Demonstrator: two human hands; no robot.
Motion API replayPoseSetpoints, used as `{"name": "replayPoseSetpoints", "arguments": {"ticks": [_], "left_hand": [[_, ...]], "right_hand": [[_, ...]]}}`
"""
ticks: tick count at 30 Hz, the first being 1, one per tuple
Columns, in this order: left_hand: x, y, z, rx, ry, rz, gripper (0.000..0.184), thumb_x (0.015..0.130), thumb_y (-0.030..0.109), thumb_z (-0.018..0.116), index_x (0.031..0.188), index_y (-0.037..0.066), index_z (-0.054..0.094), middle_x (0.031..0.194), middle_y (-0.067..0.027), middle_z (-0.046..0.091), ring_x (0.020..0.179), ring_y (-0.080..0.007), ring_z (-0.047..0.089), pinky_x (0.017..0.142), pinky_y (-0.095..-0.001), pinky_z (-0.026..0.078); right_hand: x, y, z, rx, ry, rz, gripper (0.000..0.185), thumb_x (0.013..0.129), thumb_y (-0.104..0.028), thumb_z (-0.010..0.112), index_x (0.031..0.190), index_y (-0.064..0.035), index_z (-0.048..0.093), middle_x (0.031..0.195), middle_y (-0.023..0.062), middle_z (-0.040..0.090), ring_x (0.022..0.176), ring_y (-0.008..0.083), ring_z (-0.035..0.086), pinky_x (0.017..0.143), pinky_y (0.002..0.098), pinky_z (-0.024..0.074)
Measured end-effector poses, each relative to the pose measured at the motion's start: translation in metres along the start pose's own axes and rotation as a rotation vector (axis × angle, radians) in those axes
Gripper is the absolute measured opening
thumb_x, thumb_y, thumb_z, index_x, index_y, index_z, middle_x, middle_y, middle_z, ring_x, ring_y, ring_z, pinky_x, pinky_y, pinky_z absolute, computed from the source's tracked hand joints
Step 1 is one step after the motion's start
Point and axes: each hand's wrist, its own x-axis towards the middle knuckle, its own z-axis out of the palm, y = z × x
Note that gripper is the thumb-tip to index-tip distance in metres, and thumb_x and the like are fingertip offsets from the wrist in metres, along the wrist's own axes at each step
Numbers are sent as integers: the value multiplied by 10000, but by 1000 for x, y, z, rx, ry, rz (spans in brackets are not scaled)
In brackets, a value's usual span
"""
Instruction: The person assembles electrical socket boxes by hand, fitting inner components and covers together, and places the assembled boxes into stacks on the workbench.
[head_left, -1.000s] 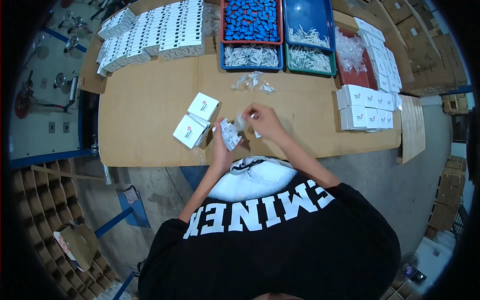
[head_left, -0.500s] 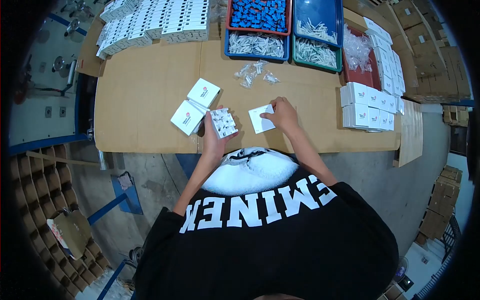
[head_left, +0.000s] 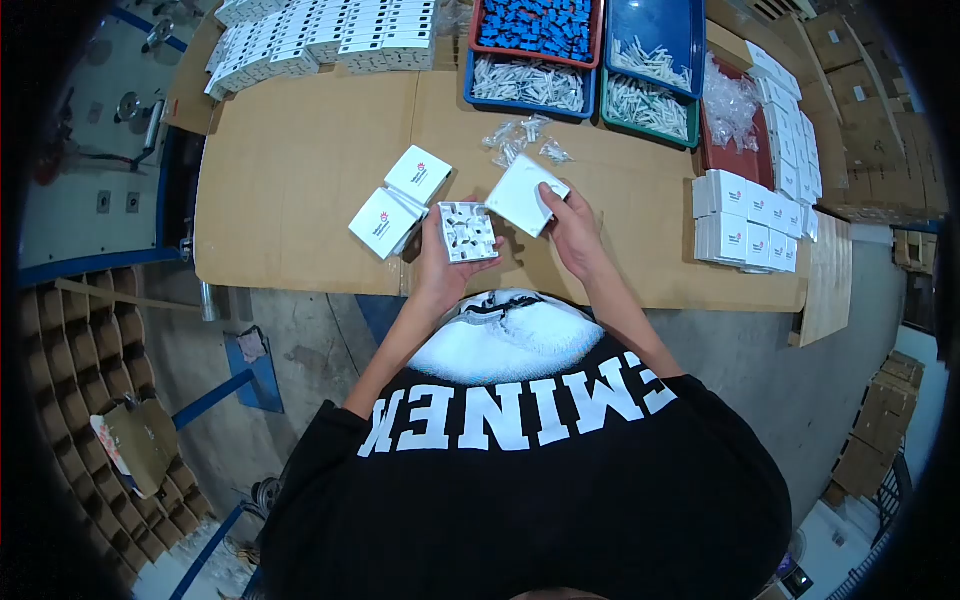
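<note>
My left hand (head_left: 439, 268) is wrapped round a white square plastic box base (head_left: 468, 233), its open side with small moulded parts facing up. Between thumb and fingers, my right hand (head_left: 577, 235) grips a plain white square cover (head_left: 524, 194), tilted and held just right of the base's upper corner. Whether the two touch I cannot tell. Left of my left hand lie white square covers with a red logo (head_left: 384, 222), in two leaning stacks. Small clear bags of white parts (head_left: 515, 138) lie beyond my hands.
White boxes stand in rows (head_left: 330, 40) at the back left. Trays hold blue connectors (head_left: 535, 28), white sticks (head_left: 525, 85) and more small parts. At the right are stacked logo boxes (head_left: 745, 220) and a red tray (head_left: 735, 165) with clear plastic bags. Cardboard (head_left: 300, 190) covers the table.
My right hand has lifted the white cover off the table and brought it up beside the base. My left hand has moved right and turned the base more squarely upward.
</note>
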Motion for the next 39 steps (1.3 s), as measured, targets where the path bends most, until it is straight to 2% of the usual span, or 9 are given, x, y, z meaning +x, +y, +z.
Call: {"name": "replayPoseSetpoints", "arguments": {"ticks": [4, 10, 17, 20, 23, 26, 29, 31, 39], "left_hand": [[-4, 3, -3, -124, -99, -132, 761, 1035, 704, 306, 1458, 111, 526, 1252, -179, 670, 1108, -381, 699, 969, -559, 560], [-14, 16, 11, -238, -137, -132, 615, 1046, 555, 449, 1447, 94, 521, 1327, -175, 627, 1235, -366, 630, 1011, -566, 542], [-11, 11, 3, -135, -128, -74, 509, 1001, 262, 507, 1480, 93, 473, 1358, -133, 586, 1220, -280, 617, 1022, -478, 517], [-18, 12, 21, -7, -58, 24, 514, 1014, 274, 462, 1498, 107, 494, 1364, -111, 609, 1262, -237, 595, 1067, -432, 466], [-15, 8, 25, 7, -113, 80, 480, 1053, 298, 496, 1499, 122, 468, 1342, -102, 592, 1210, -246, 615, 1037, -434, 492], [-19, 18, 32, 1, -71, 82, 592, 1075, 533, 385, 1485, 122, 501, 1343, -106, 627, 1215, -247, 635, 990, -459, 527], [-19, 22, 31, -11, -37, 60, 719, 1056, 655, 275, 1465, 124, 538, 1334, -116, 657, 1213, -256, 652, 923, -471, 562], [-23, 24, 35, 69, 4, 30, 690, 1058, 650, 299, 1450, 135, 536, 1305, -108, 662, 1192, -248, 655, 911, -453, 561], [-26, 22, 43, 104, 74, -10, 625, 1058, 648, 327, 1402, 168, 532, 1222, -83, 662, 1112, -219, 665, 860, -410, 539]], "right_hand": [[3, 2, -6, -120, -158, -132, 220, 999, -169, 712, 1153, -57, 601, 1089, 41, 688, 989, 126, 665, 836, 312, 543], [-17, -7, -3, -796, -583, -489, 397, 787, 169, 507, 1129, -23, 566, 1411, 201, 621, 1343, 310, 582, 1124, 389, 449], [-52, -46, 16, -1035, -685, -473, 359, 860, -27, 671, 1215, -46, 616, 1468, 183, 583, 1389, 362, 540, 1139, 409, 439], [-56, -43, 22, -1223, -558, -592, 413, 881, -180, 774, 1243, -45, 627, 1441, 175, 600, 1335, 343, 587, 1100, 411, 471], [-54, -44, 35, -1168, -447, -351, 511, 859, -275, 837, 1266, -50, 626, 1400, 180, 618, 1267, 334, 629, 1062, 406, 498], [-48, -40, 33, -1093, -393, -207, 557, 828, -265, 854, 1286, -50, 622, 1359, 193, 631, 1203, 332, 657, 1028, 407, 517], [-52, -42, 32, -1053, -379, -398, 575, 787, -220, 867, 1282, -49, 629, 1371, 183, 626, 1219, 335, 646, 1024, 408, 520], [-53, -38, 30, -1058, -419, -806, 607, 754, -150, 855, 1313, -60, 638, 1402, 174, 609, 1249, 342, 626, 1033, 419, 515], [-46, -31, 32, -1080, -520, -901, 697, 716, -117, 847, 1382, -81, 641, 1448, 175, 580, 1291, 347, 594, 1064, 419, 494]]}}
